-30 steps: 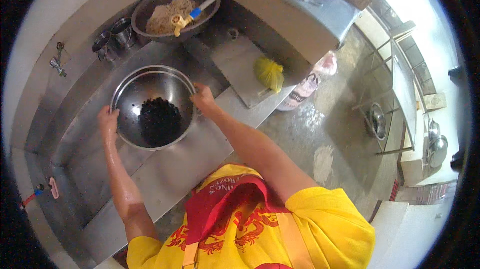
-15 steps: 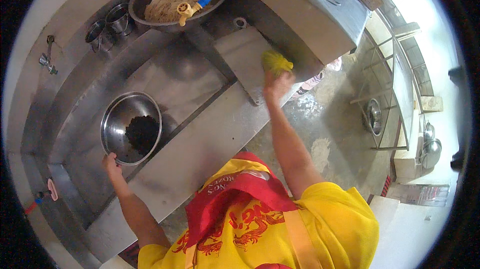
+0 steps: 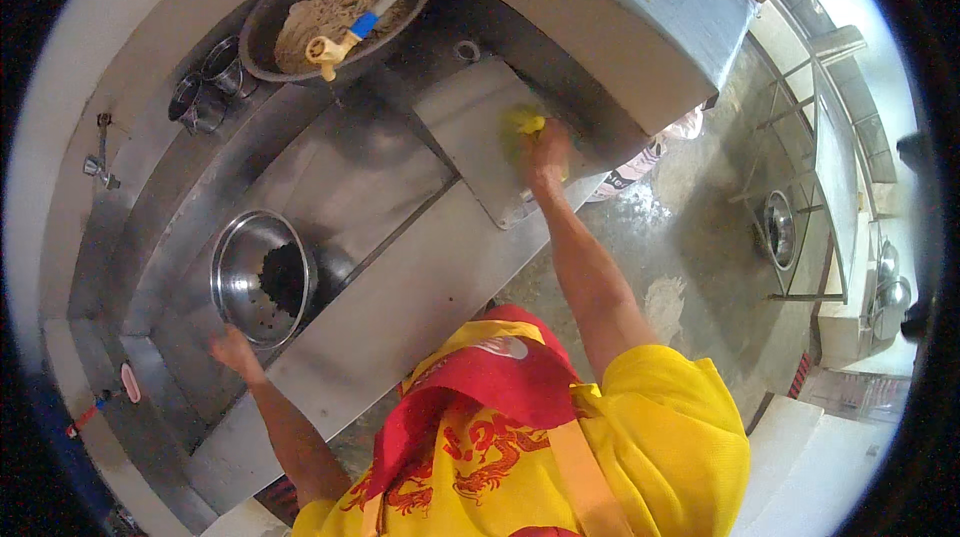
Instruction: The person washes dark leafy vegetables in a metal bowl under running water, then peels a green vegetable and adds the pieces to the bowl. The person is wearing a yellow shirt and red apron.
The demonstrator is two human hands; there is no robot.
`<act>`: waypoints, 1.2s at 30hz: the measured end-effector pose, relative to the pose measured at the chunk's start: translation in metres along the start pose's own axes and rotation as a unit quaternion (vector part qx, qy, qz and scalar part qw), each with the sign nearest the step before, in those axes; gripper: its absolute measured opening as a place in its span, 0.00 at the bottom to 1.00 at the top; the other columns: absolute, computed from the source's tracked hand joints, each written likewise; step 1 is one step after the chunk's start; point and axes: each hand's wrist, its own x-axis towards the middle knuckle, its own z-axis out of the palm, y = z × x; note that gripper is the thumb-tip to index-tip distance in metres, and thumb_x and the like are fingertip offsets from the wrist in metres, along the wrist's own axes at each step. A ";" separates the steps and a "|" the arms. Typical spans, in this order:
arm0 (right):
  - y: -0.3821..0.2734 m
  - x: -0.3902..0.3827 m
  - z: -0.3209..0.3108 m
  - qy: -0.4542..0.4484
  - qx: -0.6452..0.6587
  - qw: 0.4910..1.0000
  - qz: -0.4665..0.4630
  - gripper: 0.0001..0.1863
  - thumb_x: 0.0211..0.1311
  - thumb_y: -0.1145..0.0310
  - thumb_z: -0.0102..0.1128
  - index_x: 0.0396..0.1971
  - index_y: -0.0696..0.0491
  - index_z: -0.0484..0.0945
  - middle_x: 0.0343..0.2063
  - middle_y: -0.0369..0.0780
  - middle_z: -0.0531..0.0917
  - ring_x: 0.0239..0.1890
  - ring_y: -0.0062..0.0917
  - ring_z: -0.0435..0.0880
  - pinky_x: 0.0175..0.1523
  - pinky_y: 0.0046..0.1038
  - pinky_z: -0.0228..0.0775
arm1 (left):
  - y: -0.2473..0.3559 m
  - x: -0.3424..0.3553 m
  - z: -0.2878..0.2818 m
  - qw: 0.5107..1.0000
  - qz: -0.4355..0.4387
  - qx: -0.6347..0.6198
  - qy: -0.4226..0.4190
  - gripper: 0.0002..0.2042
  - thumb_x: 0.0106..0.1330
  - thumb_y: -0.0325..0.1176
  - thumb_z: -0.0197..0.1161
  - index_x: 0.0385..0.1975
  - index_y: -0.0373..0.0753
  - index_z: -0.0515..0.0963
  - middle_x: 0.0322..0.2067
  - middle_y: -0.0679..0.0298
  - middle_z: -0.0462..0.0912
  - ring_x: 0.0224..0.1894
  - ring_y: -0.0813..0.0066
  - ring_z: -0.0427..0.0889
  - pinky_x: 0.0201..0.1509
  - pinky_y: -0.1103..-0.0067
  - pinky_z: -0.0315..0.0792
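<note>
Jutting from the wall, up and left of the mixing bowl [image 3: 235, 267], one metal tap [image 3: 102, 167] starts the line, and low to the bowl's left there's one pink-handled valve [image 3: 130, 383]. Two small steel pails [image 3: 195, 109] sit side by side above the bowl. Now the left hand [image 3: 236, 349], right at the bowl's lower-left rim, fingers bent and blurred; whether they close on the metal, I can't tell! The bowl itself is round, shiny steel, in the sink, with one black, lumpy clump [image 3: 284, 277] against its right side and loose dark bits scattered below. Farther up beyond the bowl, one wide steel basin [image 3: 262, 32] carries tangled tan strands [image 3: 325, 17], and over it hangs one cream plastic tap [image 3: 322, 53] with a blue collar.

Across to the bowl's right, above a smooth, flat grey panel [image 3: 455, 112], comes the yellow-green bag [image 3: 522, 125], thin, crinkly, smeared by blur, and the right hand [image 3: 546, 152] has its fingers closed around it. Far right of the bowl, one metal rack [image 3: 835, 167] stands on the concrete floor, one round steel bowl [image 3: 783, 229] low within its frame.
</note>
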 end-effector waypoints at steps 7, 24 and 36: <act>-0.099 -0.005 -0.050 -0.107 0.588 0.762 0.249 0.15 0.65 0.59 0.63 0.40 0.54 0.76 0.33 0.36 0.81 0.35 0.23 0.78 0.39 0.29 0.71 | 0.334 -0.071 -0.101 0.799 -0.019 -0.512 -0.315 0.13 0.72 0.30 0.57 0.53 0.37 0.78 0.47 0.62 0.83 0.44 0.77 0.82 0.43 0.81 0.77; -0.138 -0.006 -0.046 -0.380 0.609 0.661 0.221 0.23 0.65 0.50 0.61 0.45 0.56 0.76 0.35 0.39 0.83 0.33 0.25 0.82 0.37 0.31 0.76 | 0.501 -0.115 -0.138 0.728 0.030 -0.544 -0.416 0.15 0.63 0.35 0.66 0.46 0.34 0.79 0.37 0.63 0.83 0.38 0.75 0.82 0.42 0.77 0.79; -0.125 -0.024 -0.020 -0.487 0.668 0.550 0.115 0.28 0.64 0.49 0.62 0.55 0.53 0.69 0.46 0.41 0.79 0.45 0.28 0.80 0.45 0.32 0.77 | 0.506 -0.135 -0.122 0.811 -0.008 -0.491 -0.320 0.21 0.55 0.28 0.65 0.50 0.29 0.74 0.42 0.54 0.79 0.39 0.65 0.83 0.39 0.74 0.82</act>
